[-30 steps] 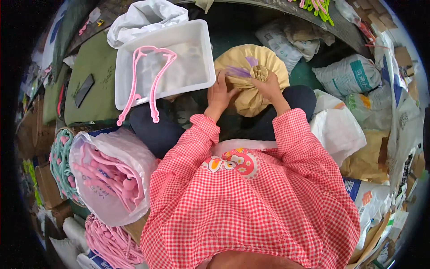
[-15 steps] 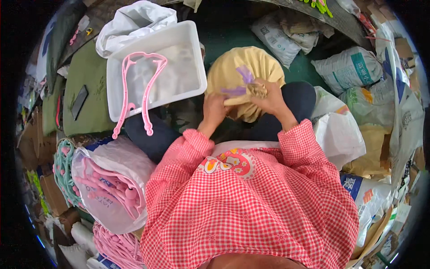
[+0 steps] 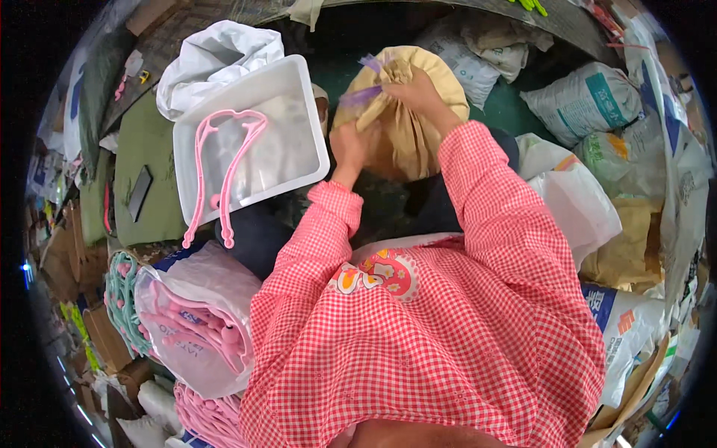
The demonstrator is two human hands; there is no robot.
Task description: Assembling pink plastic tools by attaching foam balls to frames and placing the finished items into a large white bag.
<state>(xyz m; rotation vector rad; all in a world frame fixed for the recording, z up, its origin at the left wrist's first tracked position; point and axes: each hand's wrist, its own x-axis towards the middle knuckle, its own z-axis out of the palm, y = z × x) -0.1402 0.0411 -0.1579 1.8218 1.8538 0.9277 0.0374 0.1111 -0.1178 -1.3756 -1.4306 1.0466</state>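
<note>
1. Resting on the dark green floor [image 3: 508, 113] at upper right is a white sack [image 3: 579, 108]; left of the person, a pink frame [image 3: 200, 164] lies across a white tray [image 3: 287, 145], its ends past the near rim, and a dark flat device [image 3: 140, 193] sits on an olive pad [image 3: 153, 142].
2. Printing shows in places: a teal panel on that sack, a blue panel and orange mark on the lower-right sack [image 3: 635, 343], blue lettering on the bag of pink parts [image 3: 198, 362].
3. Right of the tray, the tan bag [image 3: 407, 142] has its gathered neck clamped in the right hand's [image 3: 418, 93] fingers, beside purple strips [image 3: 362, 95]. The left hand [image 3: 349, 148] touches its left side; whether those fingers pinch cloth, I cannot tell.
</note>
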